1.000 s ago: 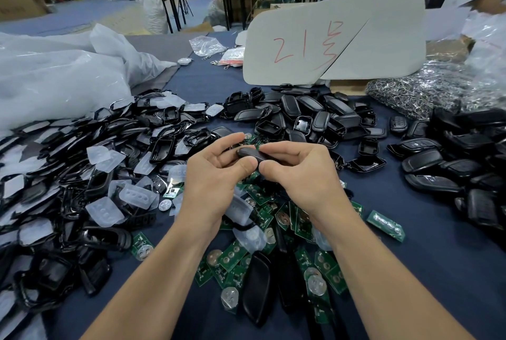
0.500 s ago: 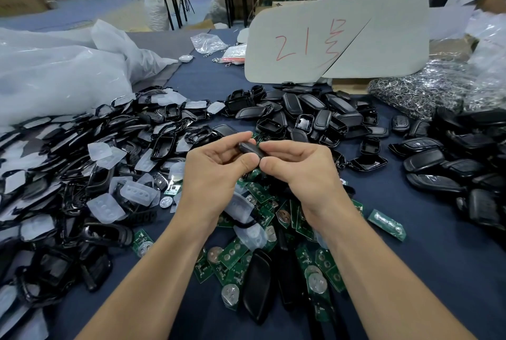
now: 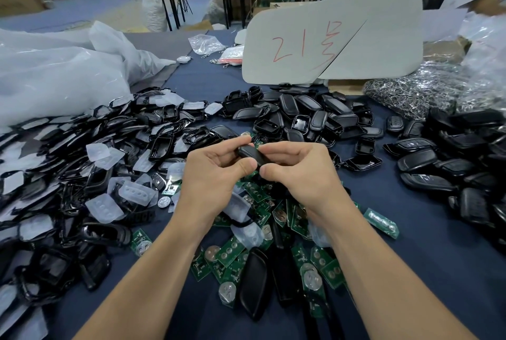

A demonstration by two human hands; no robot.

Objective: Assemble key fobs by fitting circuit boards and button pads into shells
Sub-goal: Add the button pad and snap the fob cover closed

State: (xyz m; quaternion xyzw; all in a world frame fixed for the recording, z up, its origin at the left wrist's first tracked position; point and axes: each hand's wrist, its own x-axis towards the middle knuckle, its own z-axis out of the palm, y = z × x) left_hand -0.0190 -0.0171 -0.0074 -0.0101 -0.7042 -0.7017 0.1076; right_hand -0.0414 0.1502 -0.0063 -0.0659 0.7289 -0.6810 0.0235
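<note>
Bare forearms (image 3: pixel 158 271) and bare hands (image 3: pixel 210 175)

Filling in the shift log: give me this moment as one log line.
left hand: pinches small black plastic key fob | right hand: pinches same fob | beneath: pile of green circuit boards

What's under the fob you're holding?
Green circuit boards and clear button pads lie below; the left hand and right hand cover whatever sits directly beneath the fob.
</note>
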